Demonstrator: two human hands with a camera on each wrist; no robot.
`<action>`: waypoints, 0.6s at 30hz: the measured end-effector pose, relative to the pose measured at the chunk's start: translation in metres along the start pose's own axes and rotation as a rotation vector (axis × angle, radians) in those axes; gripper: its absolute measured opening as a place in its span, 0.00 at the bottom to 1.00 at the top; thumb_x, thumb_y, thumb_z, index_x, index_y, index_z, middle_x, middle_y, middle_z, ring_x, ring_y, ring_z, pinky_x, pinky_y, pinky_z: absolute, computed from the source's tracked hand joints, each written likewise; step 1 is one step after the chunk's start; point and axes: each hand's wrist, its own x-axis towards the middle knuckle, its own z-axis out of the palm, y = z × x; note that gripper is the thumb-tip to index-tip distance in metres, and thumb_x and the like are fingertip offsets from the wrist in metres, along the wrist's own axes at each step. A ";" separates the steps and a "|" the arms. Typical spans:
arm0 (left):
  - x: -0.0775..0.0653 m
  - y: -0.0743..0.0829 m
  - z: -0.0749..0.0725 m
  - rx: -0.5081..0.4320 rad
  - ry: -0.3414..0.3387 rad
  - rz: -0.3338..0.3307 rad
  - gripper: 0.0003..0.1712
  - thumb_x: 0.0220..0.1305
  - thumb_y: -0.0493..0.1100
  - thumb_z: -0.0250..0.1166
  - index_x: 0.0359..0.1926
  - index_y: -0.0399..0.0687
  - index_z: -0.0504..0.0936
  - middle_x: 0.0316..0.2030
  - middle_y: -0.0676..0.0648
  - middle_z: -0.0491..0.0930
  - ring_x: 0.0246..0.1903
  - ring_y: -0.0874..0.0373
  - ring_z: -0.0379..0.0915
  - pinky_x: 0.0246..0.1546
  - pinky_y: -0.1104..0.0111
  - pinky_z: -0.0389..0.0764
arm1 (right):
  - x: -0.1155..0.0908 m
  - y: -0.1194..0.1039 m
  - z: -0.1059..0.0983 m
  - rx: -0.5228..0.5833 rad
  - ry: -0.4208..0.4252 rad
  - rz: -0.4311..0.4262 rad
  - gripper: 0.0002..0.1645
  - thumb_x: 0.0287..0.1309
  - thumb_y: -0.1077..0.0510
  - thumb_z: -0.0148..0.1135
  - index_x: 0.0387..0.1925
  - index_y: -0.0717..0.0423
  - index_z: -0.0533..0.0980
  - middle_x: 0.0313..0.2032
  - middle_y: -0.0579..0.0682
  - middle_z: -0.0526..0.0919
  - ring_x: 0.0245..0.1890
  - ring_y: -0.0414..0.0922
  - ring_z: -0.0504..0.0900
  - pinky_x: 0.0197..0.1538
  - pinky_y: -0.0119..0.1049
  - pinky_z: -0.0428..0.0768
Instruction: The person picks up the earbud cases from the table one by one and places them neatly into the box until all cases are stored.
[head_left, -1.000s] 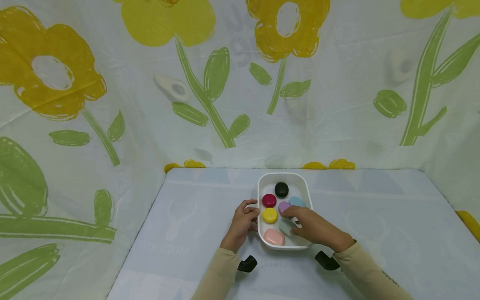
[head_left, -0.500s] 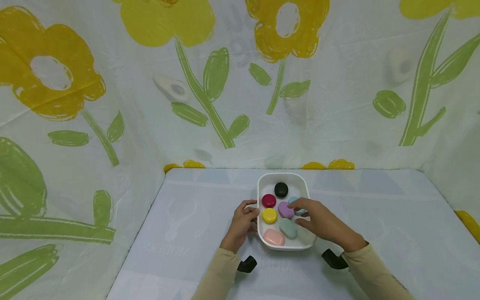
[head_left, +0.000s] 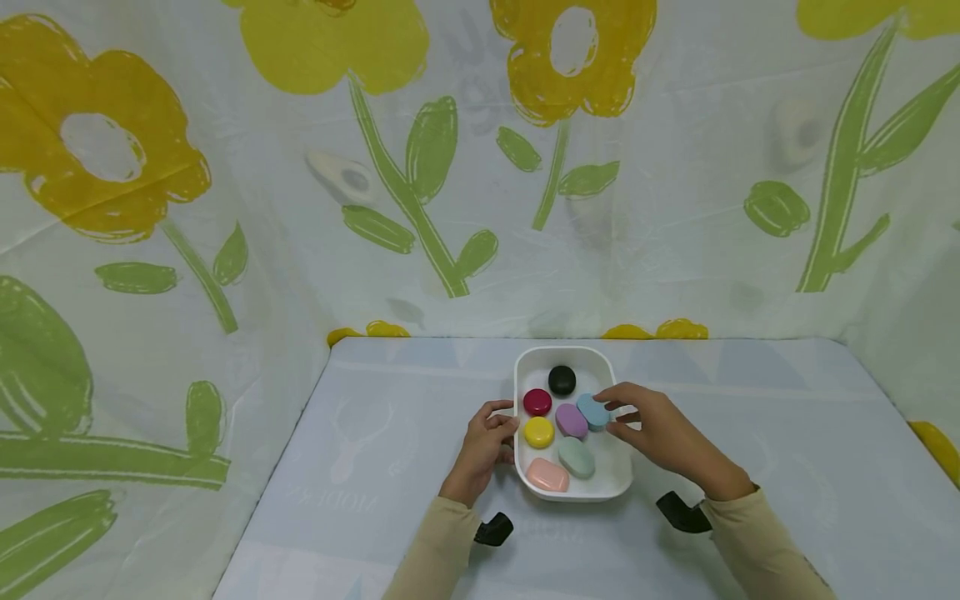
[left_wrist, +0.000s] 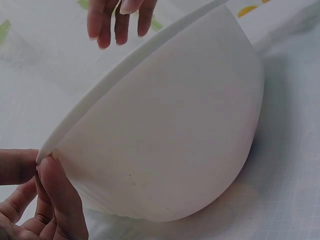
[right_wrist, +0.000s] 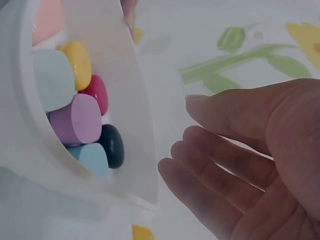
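Note:
A white plastic bin (head_left: 611, 477) holds several smooth, pebble-like pieces: black (head_left: 562, 380), dark red (head_left: 537, 402), yellow (head_left: 538, 432), purple (head_left: 572, 421), light blue (head_left: 593, 412), pale green (head_left: 576, 457) and pink (head_left: 548, 475). At its left side, my left hand (head_left: 486, 446) pinches the rim between thumb and finger, as the left wrist view shows. My right hand (head_left: 656, 429) hovers over the bin's right edge, nearest the light blue piece. Its fingers are loosely bent and nothing lies between them in the right wrist view.
The bin is on a table with a pale, faintly patterned cloth (head_left: 405, 467). Behind and to the left hangs a white curtain (head_left: 675, 250) printed with yellow flowers. A black wrist mount (head_left: 682, 512) shows beneath each sleeve.
My right hand has drawn back to the right from over the pale green and purple pieces, uncovering them and the light blue one. My left hand and the bin have stayed put.

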 end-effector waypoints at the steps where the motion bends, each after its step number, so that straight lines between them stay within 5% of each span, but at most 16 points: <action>1: 0.000 0.000 0.000 -0.002 -0.001 0.000 0.24 0.78 0.41 0.63 0.70 0.41 0.72 0.43 0.47 0.82 0.27 0.59 0.74 0.22 0.74 0.79 | 0.000 0.000 -0.002 -0.004 0.007 0.005 0.24 0.60 0.74 0.71 0.58 0.65 0.79 0.55 0.61 0.84 0.52 0.62 0.85 0.50 0.46 0.88; 18: 0.000 0.002 -0.001 -0.006 -0.010 -0.015 0.23 0.78 0.40 0.62 0.69 0.42 0.73 0.42 0.46 0.81 0.28 0.59 0.74 0.22 0.74 0.79 | -0.014 0.019 -0.023 -0.043 0.113 0.075 0.24 0.61 0.73 0.71 0.59 0.68 0.79 0.56 0.66 0.83 0.50 0.64 0.87 0.51 0.52 0.88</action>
